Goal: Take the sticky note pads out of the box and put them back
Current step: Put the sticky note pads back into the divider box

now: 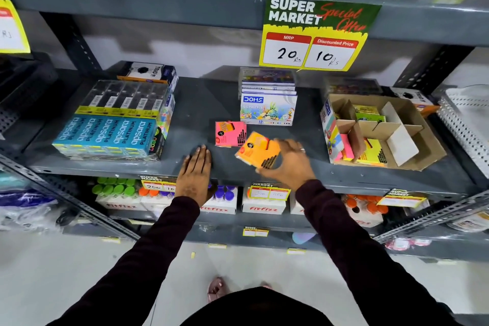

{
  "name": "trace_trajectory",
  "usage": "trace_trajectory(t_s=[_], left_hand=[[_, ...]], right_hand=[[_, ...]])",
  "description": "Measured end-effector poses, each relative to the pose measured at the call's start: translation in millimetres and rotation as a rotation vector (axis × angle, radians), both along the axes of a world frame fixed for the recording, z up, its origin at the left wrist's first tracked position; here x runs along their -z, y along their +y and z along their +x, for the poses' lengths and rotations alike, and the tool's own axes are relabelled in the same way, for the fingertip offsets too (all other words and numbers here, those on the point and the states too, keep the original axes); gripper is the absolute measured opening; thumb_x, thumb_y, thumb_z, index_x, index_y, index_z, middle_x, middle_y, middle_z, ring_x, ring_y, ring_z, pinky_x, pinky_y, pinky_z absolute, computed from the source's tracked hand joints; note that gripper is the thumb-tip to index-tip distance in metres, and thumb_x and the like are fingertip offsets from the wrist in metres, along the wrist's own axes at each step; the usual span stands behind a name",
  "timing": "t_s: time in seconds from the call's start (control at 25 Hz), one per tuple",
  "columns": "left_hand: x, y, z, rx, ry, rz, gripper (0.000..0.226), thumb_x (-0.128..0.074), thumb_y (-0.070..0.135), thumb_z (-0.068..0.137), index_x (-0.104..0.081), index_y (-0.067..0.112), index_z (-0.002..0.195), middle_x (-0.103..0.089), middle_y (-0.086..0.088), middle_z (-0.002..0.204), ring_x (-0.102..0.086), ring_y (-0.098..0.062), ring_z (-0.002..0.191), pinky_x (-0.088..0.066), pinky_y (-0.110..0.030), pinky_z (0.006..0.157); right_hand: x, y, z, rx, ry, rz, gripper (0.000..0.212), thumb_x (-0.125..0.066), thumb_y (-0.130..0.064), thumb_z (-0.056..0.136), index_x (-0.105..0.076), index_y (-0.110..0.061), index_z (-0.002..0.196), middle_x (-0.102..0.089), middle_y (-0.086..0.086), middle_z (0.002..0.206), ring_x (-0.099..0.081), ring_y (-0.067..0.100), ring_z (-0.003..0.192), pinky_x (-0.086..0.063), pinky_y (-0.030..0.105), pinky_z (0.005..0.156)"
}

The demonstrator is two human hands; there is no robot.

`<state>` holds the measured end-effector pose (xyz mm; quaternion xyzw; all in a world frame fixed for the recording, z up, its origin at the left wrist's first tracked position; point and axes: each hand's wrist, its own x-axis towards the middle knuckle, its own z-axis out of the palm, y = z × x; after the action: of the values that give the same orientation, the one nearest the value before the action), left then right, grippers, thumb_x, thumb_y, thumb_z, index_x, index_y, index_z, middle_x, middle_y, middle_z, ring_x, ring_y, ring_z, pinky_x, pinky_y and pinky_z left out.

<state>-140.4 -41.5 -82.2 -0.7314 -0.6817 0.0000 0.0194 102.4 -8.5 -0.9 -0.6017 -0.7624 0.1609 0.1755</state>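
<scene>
An open cardboard box [423, 145] with dividers lies on the right of the grey shelf [190, 103]. Inside it are yellow, green and pink sticky note pads [370, 152]. A pink pad [229, 133] lies flat on the shelf near the middle. Just right of it, my right hand [289, 160] grips an orange pad [255, 149], tilted and slightly above the shelf. My left hand [195, 172] rests flat on the shelf's front edge, fingers together, holding nothing.
Apsara pencil packs [111, 135] are stacked at the left. DOMS oil pastel boxes [267, 106] stand behind the pink pad. A price sign [315, 37] hangs from the shelf above. Bottles and fitfizz boxes [263, 201] fill the shelf below.
</scene>
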Motion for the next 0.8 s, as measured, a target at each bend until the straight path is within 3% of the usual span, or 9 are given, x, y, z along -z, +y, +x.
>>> trace_trajectory(t_s=[0.12, 0.24, 0.44, 0.68, 0.8], left_hand=[[3, -7, 7, 0.005, -0.037, 0.026, 0.085, -0.063, 0.030, 0.082, -0.011, 0.001, 0.144, -0.016, -0.019, 0.156, -0.015, -0.031, 0.144, -0.011, -0.043, 0.118], [4, -13, 8, 0.002, -0.094, 0.072, 0.086, -0.070, 0.025, 0.076, -0.022, 0.002, 0.143, -0.026, -0.020, 0.152, -0.025, -0.033, 0.141, -0.020, -0.047, 0.115], [3, -14, 11, -0.021, -0.125, 0.081, 0.082, -0.071, 0.025, 0.076, -0.027, 0.002, 0.141, -0.032, -0.021, 0.150, -0.031, -0.035, 0.138, -0.024, -0.050, 0.114], [4, -14, 11, -0.025, -0.153, 0.095, 0.080, -0.071, 0.024, 0.077, -0.029, 0.002, 0.141, -0.034, -0.021, 0.148, -0.032, -0.036, 0.137, -0.025, -0.051, 0.113], [4, -14, 10, -0.027, -0.159, 0.081, 0.080, -0.070, 0.025, 0.078, -0.027, 0.002, 0.141, -0.033, -0.020, 0.149, -0.031, -0.035, 0.138, -0.024, -0.050, 0.113]], right_hand=[[-18, 2, 51, 0.237, 0.119, 0.182, 0.077, -0.086, -0.044, 0.060, -0.058, -0.004, 0.120, -0.060, 0.019, 0.119, -0.052, 0.033, 0.117, -0.045, 0.038, 0.096], [-30, 11, 106, 0.530, 0.149, 0.286, 0.082, -0.085, -0.045, 0.061, -0.056, 0.000, 0.122, -0.056, 0.024, 0.123, -0.050, 0.037, 0.120, -0.045, 0.041, 0.097], [-24, 18, 186, 0.899, 0.080, 0.215, 0.082, -0.080, -0.044, 0.068, -0.049, 0.013, 0.119, -0.053, 0.039, 0.121, -0.047, 0.048, 0.118, -0.034, 0.051, 0.108], [1, 36, 189, 0.916, 0.178, -0.011, 0.072, -0.072, -0.042, 0.077, -0.045, 0.004, 0.125, -0.054, 0.035, 0.125, -0.049, 0.047, 0.120, -0.040, 0.051, 0.103], [13, 41, 174, 0.964, 0.163, -0.063, 0.067, -0.059, -0.043, 0.087, -0.040, 0.002, 0.133, -0.042, 0.037, 0.136, -0.037, 0.048, 0.129, -0.027, 0.050, 0.112]])
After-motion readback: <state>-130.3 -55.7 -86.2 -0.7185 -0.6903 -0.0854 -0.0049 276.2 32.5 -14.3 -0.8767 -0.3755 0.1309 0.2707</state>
